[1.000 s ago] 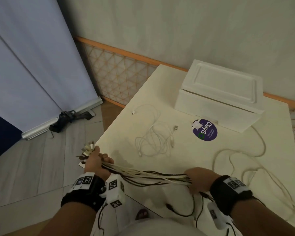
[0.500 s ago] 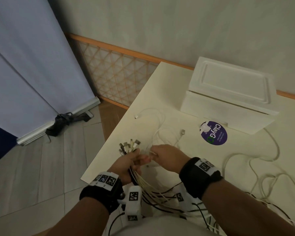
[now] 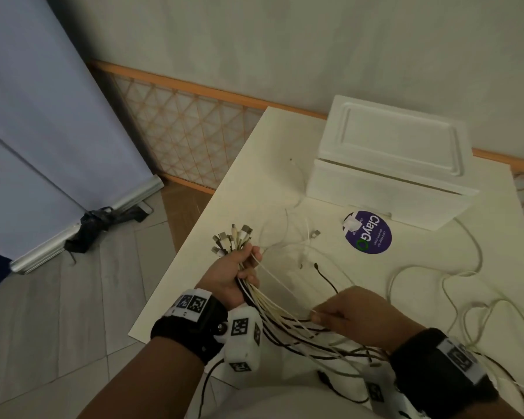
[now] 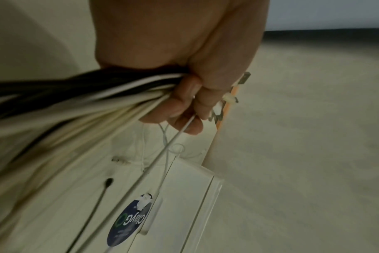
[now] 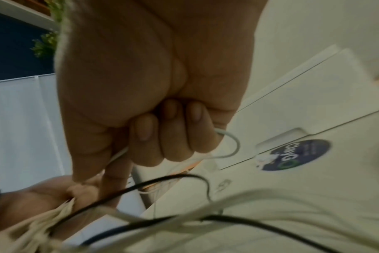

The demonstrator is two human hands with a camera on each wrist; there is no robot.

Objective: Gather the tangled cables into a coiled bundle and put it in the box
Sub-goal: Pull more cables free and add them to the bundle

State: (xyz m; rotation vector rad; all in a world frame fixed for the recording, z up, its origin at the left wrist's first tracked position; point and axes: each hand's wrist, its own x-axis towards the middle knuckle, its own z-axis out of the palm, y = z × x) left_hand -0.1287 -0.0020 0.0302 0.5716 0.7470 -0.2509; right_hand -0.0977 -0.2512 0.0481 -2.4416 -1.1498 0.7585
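My left hand grips a bundle of white and black cables near their plug ends, which fan out above the fist; the left wrist view shows the fingers wrapped round the cables. My right hand pinches one thin white cable out of the strands, lower right of the left hand. The cables trail off to the right across the white table. The white foam box stands at the table's far side with its lid on.
Loose white cables and one black cable end lie on the table between my hands and the box. A round purple sticker sits before the box. The table's left edge drops to a tiled floor; a banner stand stands left.
A second ago my hands were spread apart along the cables. They met half a second ago. Now the right hand has drawn back to the lower right, pulling a white cable.
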